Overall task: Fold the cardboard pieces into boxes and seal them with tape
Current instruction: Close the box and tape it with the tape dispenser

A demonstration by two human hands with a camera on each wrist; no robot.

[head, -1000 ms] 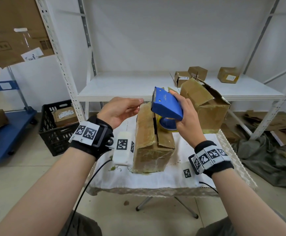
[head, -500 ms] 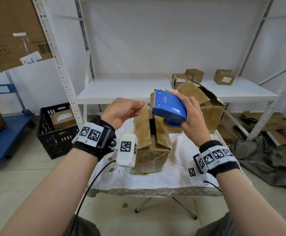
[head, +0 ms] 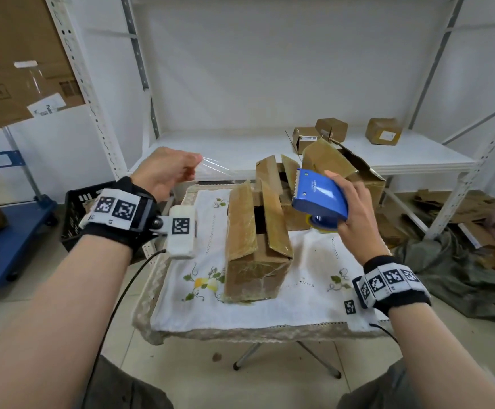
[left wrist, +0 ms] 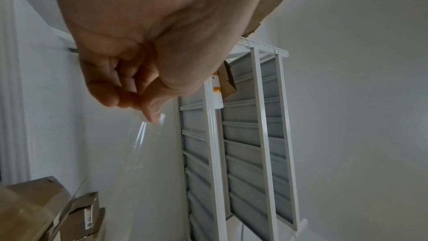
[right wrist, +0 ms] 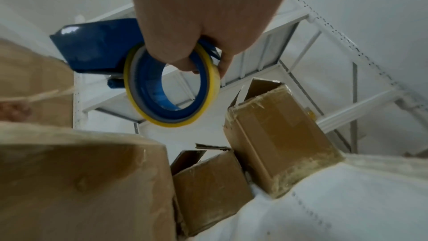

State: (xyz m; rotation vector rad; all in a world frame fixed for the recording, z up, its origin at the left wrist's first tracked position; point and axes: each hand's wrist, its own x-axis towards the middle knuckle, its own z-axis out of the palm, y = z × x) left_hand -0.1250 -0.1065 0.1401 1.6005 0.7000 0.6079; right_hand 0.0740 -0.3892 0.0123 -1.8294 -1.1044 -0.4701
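Note:
A brown cardboard box [head: 255, 246] stands on the white-clothed table [head: 308, 293], its top flaps half raised with a dark gap between them. My right hand [head: 355, 211] grips a blue tape dispenser [head: 318, 194] with a yellow-edged roll [right wrist: 171, 87], held above the box's right side. My left hand [head: 166, 172] is raised left of the box and pinches the end of a clear tape strip [head: 216, 169] between thumb and fingers [left wrist: 129, 96]. The strip [left wrist: 139, 135] stretches from that pinch toward the dispenser.
More taped boxes [head: 343, 169] crowd the table's far right. A white shelf [head: 387, 154] behind carries small boxes [head: 383, 131]. A black crate [head: 75, 214] and a blue cart [head: 1, 246] stand on the left; flattened cardboard and a green cloth [head: 452, 267] lie on the floor at right.
My hands have drawn apart: the left moved left with the tape end, the right moved right with the dispenser, pulling out a clear strip. The box flaps have sprung up.

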